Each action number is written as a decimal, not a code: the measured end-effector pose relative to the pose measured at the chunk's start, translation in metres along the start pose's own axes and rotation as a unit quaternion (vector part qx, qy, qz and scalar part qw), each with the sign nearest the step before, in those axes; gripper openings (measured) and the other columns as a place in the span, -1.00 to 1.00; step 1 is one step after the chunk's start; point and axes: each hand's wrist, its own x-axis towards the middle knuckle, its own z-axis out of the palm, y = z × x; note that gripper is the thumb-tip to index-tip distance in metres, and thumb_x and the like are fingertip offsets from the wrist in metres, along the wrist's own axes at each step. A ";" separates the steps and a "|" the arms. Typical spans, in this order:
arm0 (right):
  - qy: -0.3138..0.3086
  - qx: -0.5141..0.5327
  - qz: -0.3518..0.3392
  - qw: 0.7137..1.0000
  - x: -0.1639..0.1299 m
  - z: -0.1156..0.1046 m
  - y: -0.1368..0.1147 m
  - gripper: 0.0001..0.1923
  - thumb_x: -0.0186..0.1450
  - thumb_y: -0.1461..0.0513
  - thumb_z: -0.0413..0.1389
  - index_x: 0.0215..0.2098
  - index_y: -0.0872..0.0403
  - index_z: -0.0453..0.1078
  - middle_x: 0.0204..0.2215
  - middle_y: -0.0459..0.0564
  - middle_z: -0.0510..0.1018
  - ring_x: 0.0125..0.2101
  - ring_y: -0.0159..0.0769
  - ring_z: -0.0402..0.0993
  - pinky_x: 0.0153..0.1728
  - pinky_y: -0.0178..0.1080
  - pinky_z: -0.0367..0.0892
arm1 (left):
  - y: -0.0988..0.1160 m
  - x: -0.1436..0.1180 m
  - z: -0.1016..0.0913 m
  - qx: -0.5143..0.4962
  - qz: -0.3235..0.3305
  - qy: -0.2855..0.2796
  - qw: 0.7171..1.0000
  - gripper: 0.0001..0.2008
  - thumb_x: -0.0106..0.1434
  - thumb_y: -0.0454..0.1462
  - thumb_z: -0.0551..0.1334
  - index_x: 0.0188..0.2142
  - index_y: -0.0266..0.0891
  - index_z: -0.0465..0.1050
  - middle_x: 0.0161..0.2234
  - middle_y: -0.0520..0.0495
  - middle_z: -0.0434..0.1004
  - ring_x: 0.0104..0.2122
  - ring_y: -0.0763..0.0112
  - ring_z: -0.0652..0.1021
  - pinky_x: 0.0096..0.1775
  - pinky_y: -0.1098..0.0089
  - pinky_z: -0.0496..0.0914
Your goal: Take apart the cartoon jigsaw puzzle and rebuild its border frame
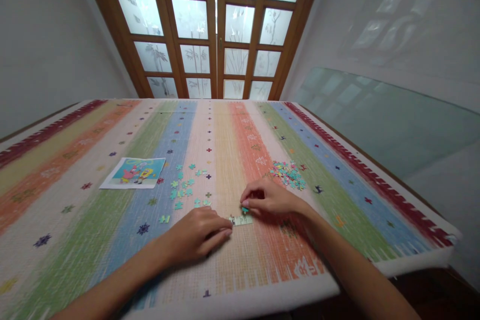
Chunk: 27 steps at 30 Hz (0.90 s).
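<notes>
Pinched between my right hand's (270,197) thumb and index finger is a teal jigsaw puzzle piece (245,210). It sits right at the upper edge of a short strip of joined puzzle pieces (243,220), pale green and light in colour. My left hand (205,230) lies low on the cloth, its fingertips touching the strip's left end and its thumb held apart. Beyond the left hand, several loose teal pieces (180,193) are spread out. A heap of mixed-colour puzzle pieces (288,175) lies past my right hand.
A printed cartoon picture (138,173) lies flat at the left. Striped, patterned cloth (225,140) covers the surface, its near edge by my forearms. Wooden doors with glass panes (217,35) stand beyond the far edge. A glass panel (375,120) is at the right wall.
</notes>
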 end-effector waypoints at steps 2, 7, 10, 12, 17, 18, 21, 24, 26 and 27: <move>-0.019 -0.024 0.014 0.999 -0.001 -0.002 0.002 -0.86 0.30 0.22 0.20 -0.30 0.12 0.60 -0.49 -0.05 0.60 -0.51 -0.40 0.39 -0.45 -0.33 0.25 | 0.003 -0.002 0.005 0.043 0.026 -0.026 0.998 -0.71 0.53 -0.24 0.00 -0.15 -0.18 0.49 -0.48 0.00 0.54 -0.50 0.39 0.52 -0.35 0.34 0.36; -0.033 -0.092 0.023 0.995 0.001 0.002 0.003 -0.90 0.28 0.30 0.23 -0.30 0.11 0.62 -0.41 -0.01 0.66 -0.44 -0.37 0.47 -0.37 -0.32 0.29 | 0.002 -0.004 0.015 0.116 0.061 -0.042 0.990 -0.70 0.54 -0.24 -0.06 -0.06 -0.21 0.43 -0.52 0.01 0.51 -0.57 0.37 0.49 -0.46 0.32 0.29; -0.028 -0.126 0.003 0.992 0.001 0.003 0.002 -0.90 0.30 0.31 0.23 -0.30 0.09 0.62 -0.37 0.00 0.66 -0.38 -0.34 0.49 -0.32 -0.30 0.31 | 0.001 -0.004 0.016 0.120 0.063 -0.038 0.990 -0.72 0.53 -0.26 -0.06 -0.08 -0.22 0.43 -0.54 0.02 0.51 -0.60 0.37 0.48 -0.49 0.32 0.27; -0.025 -0.140 -0.008 0.990 0.001 0.004 0.002 -0.90 0.31 0.32 0.23 -0.29 0.07 0.62 -0.37 -0.01 0.65 -0.38 -0.33 0.48 -0.31 -0.29 0.32 | 0.001 -0.004 0.016 0.115 0.063 -0.036 0.991 -0.73 0.52 -0.27 -0.04 -0.09 -0.21 0.43 -0.54 0.02 0.51 -0.60 0.38 0.48 -0.50 0.32 0.27; -0.021 -0.157 -0.013 0.987 0.000 0.004 0.001 -0.94 0.31 0.31 0.26 -0.29 0.05 0.61 -0.38 -0.03 0.61 -0.39 -0.33 0.45 -0.32 -0.27 0.31 | 0.003 -0.003 0.015 0.112 0.058 -0.030 0.992 -0.74 0.51 -0.28 -0.03 -0.08 -0.20 0.43 -0.54 0.02 0.51 -0.60 0.38 0.49 -0.50 0.32 0.27; -0.019 -0.161 -0.010 0.987 0.000 0.004 0.001 -0.95 0.30 0.31 0.27 -0.29 0.05 0.60 -0.39 -0.03 0.60 -0.40 -0.33 0.44 -0.33 -0.27 0.31 | 0.003 -0.003 0.015 0.110 0.057 -0.028 0.992 -0.74 0.51 -0.28 -0.03 -0.06 -0.19 0.43 -0.54 0.03 0.51 -0.60 0.38 0.50 -0.50 0.32 0.28; -0.015 -0.171 -0.008 0.985 0.000 0.004 0.000 -0.97 0.29 0.32 0.29 -0.30 0.07 0.59 -0.40 -0.03 0.58 -0.40 -0.33 0.43 -0.34 -0.27 0.29 | 0.004 -0.003 0.015 0.106 0.057 -0.025 0.992 -0.73 0.52 -0.29 -0.04 -0.01 -0.20 0.42 -0.53 0.03 0.52 -0.60 0.38 0.50 -0.50 0.32 0.29; -0.021 -0.172 -0.016 0.985 -0.001 0.003 0.000 -0.97 0.29 0.31 0.28 -0.32 0.08 0.58 -0.41 -0.03 0.57 -0.39 -0.32 0.43 -0.34 -0.27 0.27 | 0.003 -0.003 0.016 0.107 0.057 -0.023 0.992 -0.72 0.52 -0.29 -0.04 0.03 -0.22 0.41 -0.52 0.02 0.53 -0.60 0.36 0.51 -0.50 0.31 0.30; -0.024 -0.167 -0.015 0.986 -0.001 0.002 0.000 -0.98 0.27 0.30 0.32 -0.32 0.10 0.57 -0.43 -0.05 0.55 -0.42 -0.34 0.41 -0.37 -0.29 0.25 | 0.003 -0.003 0.017 0.109 0.057 -0.026 0.992 -0.71 0.52 -0.28 -0.04 0.04 -0.23 0.41 -0.52 0.02 0.54 -0.59 0.35 0.52 -0.50 0.30 0.30; -0.025 -0.164 -0.012 0.986 -0.002 0.001 0.000 -0.95 0.24 0.30 0.33 -0.31 0.11 0.57 -0.45 -0.06 0.54 -0.43 -0.35 0.39 -0.39 -0.30 0.24 | 0.003 -0.003 0.017 0.111 0.057 -0.028 0.992 -0.71 0.52 -0.28 -0.04 0.04 -0.23 0.40 -0.52 0.02 0.54 -0.59 0.35 0.52 -0.50 0.30 0.30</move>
